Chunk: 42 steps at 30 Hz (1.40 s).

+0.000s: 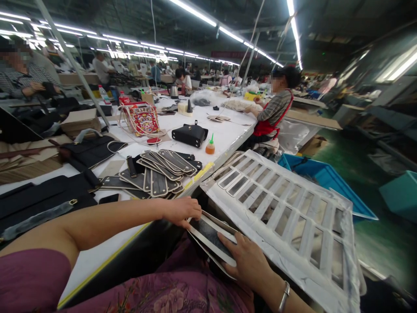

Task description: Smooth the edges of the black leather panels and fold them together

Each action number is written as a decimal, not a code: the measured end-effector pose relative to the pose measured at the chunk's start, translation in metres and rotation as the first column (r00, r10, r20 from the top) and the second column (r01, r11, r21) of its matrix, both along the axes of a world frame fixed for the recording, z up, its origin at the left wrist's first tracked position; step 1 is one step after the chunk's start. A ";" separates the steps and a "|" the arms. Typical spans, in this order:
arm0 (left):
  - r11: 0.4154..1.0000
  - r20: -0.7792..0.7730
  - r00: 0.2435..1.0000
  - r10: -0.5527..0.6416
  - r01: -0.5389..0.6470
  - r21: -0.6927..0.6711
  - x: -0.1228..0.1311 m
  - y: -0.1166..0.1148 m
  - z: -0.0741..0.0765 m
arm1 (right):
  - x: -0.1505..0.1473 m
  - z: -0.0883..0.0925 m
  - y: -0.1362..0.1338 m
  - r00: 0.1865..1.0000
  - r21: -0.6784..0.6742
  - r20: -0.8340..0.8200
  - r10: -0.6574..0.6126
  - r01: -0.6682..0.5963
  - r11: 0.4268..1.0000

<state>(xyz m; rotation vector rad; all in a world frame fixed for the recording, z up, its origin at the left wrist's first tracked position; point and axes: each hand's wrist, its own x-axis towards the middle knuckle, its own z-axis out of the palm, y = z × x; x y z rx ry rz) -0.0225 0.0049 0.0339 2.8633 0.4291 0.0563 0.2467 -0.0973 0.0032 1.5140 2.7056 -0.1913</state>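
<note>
Left hand (185, 212) clamped on the far end, right hand (244, 261) gripping the near, there's a flat, dark, pale-edged panel (210, 234) between them, gold-studded dark strips (166, 167) heaped beyond on the white worktop (224, 130).

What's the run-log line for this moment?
Left hand: holding pale-edged dark panel at one end | right hand: on other end | panel pile: on table | slotted white frame: beside right hand
</note>
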 end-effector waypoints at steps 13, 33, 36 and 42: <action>0.995 0.122 0.990 0.073 -0.080 0.055 0.037 -0.034 -0.005 | -0.003 0.004 0.002 0.999 -0.025 0.016 -0.027 0.028 0.999; 0.947 -0.035 0.995 -0.097 0.103 0.304 0.113 -0.079 -0.038 | 0.053 -0.007 -0.012 0.543 -0.547 -0.499 -0.675 0.407 0.731; 0.914 0.025 0.991 -0.128 0.108 0.392 0.106 -0.080 -0.045 | 0.049 -0.011 -0.013 0.562 -0.519 -0.488 -0.668 0.428 0.740; 0.882 0.142 0.959 -0.247 0.162 0.442 0.100 -0.079 -0.053 | 0.046 -0.016 -0.012 0.603 -0.434 -0.517 -0.607 0.427 0.793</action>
